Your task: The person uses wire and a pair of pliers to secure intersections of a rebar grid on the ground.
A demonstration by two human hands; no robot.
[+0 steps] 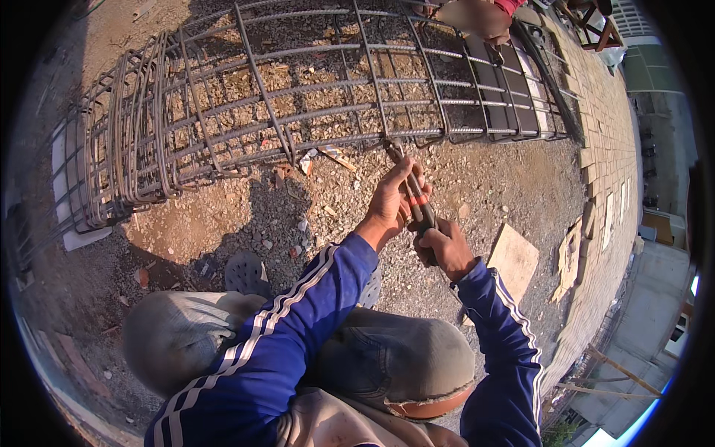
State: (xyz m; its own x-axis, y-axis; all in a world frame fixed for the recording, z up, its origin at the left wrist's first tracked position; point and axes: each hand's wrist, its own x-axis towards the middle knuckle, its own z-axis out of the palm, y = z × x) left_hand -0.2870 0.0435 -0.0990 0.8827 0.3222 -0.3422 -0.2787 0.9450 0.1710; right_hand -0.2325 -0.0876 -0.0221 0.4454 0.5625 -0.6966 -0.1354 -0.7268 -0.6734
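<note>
Both my hands are on a pair of long-handled pincers with dark handles and a red band. My left hand holds them higher up, near the head, and my right hand grips the handle ends. The tool's jaws are at the lowest near bar of a rebar cage, where a stirrup meets it. Whether the jaws are closed on wire is too small to tell. The cage has long ribbed bars with stirrups around them, spaced apart at the middle and bunched at the left.
A co-worker's hand is at the cage's far right. Gravel with rubble lies under and before the cage. A flat board and a torn piece lie at right, beside a block-paved strip. My knees are close below my arms.
</note>
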